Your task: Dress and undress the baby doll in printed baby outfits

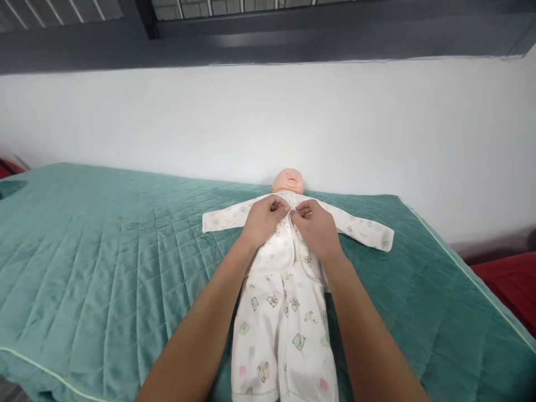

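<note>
A baby doll lies on its back, its head by the wall, dressed in a white printed baby jacket and matching baby trousers. Both jacket sleeves stretch out to the sides. At the upper chest, my left hand pinches one front edge of the jacket between thumb and fingers. My right hand pinches the other front edge just beside it, the fingertips of the two hands nearly touching. Below my hands the jacket front hangs apart. Whatever small fastening lies between my fingertips is too small to make out.
A green quilted cover spreads under the doll across the whole surface. Behind stands a white wall below a dark window frame. At the right edge is a red object, perhaps a stool; another red thing shows at far left.
</note>
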The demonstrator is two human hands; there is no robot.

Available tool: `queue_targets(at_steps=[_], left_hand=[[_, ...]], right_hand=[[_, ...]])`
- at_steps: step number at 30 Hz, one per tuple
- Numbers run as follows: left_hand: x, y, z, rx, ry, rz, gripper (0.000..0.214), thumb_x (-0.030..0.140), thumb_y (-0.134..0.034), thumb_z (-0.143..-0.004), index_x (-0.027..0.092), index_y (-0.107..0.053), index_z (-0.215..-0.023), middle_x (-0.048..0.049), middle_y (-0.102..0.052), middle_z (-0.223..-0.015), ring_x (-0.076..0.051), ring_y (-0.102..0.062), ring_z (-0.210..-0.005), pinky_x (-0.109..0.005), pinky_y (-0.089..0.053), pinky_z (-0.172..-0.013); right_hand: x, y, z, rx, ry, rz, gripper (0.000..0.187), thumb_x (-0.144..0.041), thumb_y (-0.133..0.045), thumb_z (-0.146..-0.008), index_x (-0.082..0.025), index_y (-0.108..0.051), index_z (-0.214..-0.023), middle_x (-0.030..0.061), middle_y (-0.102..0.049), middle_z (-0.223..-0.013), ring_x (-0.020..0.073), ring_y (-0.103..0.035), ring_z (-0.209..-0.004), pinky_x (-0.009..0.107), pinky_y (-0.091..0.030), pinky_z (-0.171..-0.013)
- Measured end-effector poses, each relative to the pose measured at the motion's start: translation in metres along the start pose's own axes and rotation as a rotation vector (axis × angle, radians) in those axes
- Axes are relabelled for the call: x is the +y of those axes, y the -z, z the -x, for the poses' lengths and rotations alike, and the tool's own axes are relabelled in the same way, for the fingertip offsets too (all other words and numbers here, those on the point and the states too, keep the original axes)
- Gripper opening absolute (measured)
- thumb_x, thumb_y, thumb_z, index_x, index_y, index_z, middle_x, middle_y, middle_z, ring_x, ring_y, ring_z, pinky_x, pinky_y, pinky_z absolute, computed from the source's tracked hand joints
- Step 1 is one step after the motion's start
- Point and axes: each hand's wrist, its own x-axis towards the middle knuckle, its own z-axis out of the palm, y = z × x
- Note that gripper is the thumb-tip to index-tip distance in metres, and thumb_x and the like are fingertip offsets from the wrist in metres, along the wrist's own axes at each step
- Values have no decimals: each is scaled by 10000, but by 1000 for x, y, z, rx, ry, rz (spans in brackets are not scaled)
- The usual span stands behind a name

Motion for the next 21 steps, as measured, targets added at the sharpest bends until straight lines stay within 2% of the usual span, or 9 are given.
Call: queue_targets(at_steps=[10,15,21], left_hand=[[5,-4,2,27,-11,-16,101,237,-600,-859,183,-684,-843,-2,-710,-847,-134,-630,-794,-253,-456,-770],[1,-4,3,36,-17,46,72,224,-606,-854,181,-664,-847,0,-689,-836,-130,-616,-785,-246,-453,-756],[3,-2,3,-3,-8,66,48,194,-590,-852,183,-628,-823,4,-653,-808,-131,-590,-768,-255,-434,-731]], right_hand=[[2,9,-3,-94,-51,-370,180,-363,-666,-762,-203,-724,-820,18,-703,-745,187,-604,-689,322,-449,-659],[-2,6,2,-25,-16,-328,159,-345,-684,-774,-205,-740,-824,32,-742,-841,213,-654,-811,338,-477,-755],[-3,7,2,-97,-17,-317,196,-375,-716,-773,-209,-733,-875,33,-744,-882,211,-670,-859,331,-485,-783]])
